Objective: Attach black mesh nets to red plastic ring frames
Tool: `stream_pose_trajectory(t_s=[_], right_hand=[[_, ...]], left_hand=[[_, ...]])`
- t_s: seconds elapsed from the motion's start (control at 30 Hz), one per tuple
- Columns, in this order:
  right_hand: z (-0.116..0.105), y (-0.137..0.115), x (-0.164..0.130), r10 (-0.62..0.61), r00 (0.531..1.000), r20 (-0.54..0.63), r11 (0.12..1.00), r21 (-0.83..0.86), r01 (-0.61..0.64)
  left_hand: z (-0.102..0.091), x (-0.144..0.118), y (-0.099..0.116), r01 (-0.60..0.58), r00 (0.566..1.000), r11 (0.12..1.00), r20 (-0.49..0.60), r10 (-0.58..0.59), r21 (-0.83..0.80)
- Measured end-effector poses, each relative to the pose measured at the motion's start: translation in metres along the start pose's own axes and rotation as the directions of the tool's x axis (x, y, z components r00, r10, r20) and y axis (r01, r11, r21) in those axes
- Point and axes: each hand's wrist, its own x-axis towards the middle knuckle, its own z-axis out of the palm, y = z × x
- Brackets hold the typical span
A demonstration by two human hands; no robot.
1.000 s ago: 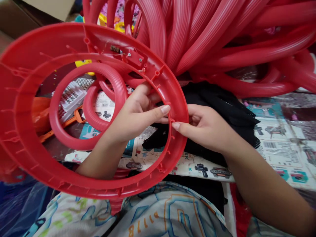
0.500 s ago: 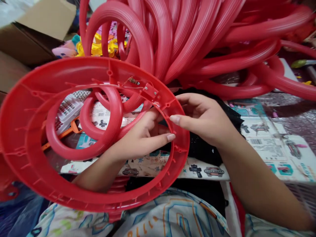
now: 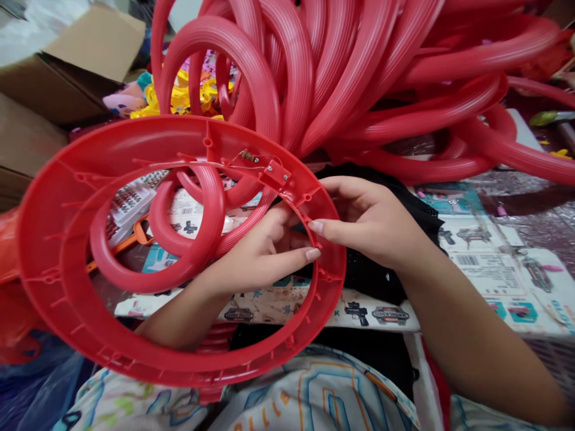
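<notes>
A: From the left. Risks?
B: Red ring shell (image 3: pixel 45 245) sits tilted, inside facing up, above the patterned clothing (image 3: pixel 323 401). No hand on its left end; could tip if the grip on the right slackens.
A: Middle?
B: Ribbed hoop (image 3: pixel 155 282) shows through the opening; shell might knock it if swung. In the channel: spring-like part (image 3: pixel 247 156), thin wire (image 3: pixel 238 167), small red block (image 3: pixel 277 175) with two screws. Wire looks loose; a tug could pull it free.
A: Hands?
B: Left hand (image 3: pixel 267 251) comes through the opening, thumb at the inner wall, fingers partly hidden. Can't tell if it's pinching. Right hand (image 3: pixel 372 221) grips the shell's right side, thumb in the channel, fingers behind the outer edge. Thumb tips near each other; pressing too hard there could bend the thin wall.
A: Far right?
B: Black cloth (image 3: pixel 381 278) behind the right hand, on the printed sheet (image 3: pixel 485 269). Dark, creased: a dropped small part would be hard to spot.
</notes>
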Motion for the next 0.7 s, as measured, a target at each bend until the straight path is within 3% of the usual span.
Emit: stream_pose_trajectory(t_s=[0.3, 0.47, 0.7], right_hand=[[0.0012, 0.0048, 0.0042, 0.004, 0.999, -0.038, 0.999, 0.040, -0.003], [-0.0024, 0.0031, 0.0042, 0.035, 0.999, 0.032, 0.994, 0.101, -0.038], [0.0035, 0.0088, 0.0059, 0.012, 1.000, -0.021, 0.996, 0.088, -0.010]], left_hand=[[0.0023, 0.0019, 0.0016, 0.110, 0.992, 0.994, -0.068, -0.110, -0.003], [0.0030, 0.0026, 0.0046, 0.114, 0.992, 0.994, -0.058, -0.113, 0.002], [0.0019, 0.0040, 0.0030, 0.089, 0.993, 0.996, -0.081, -0.088, 0.004]])
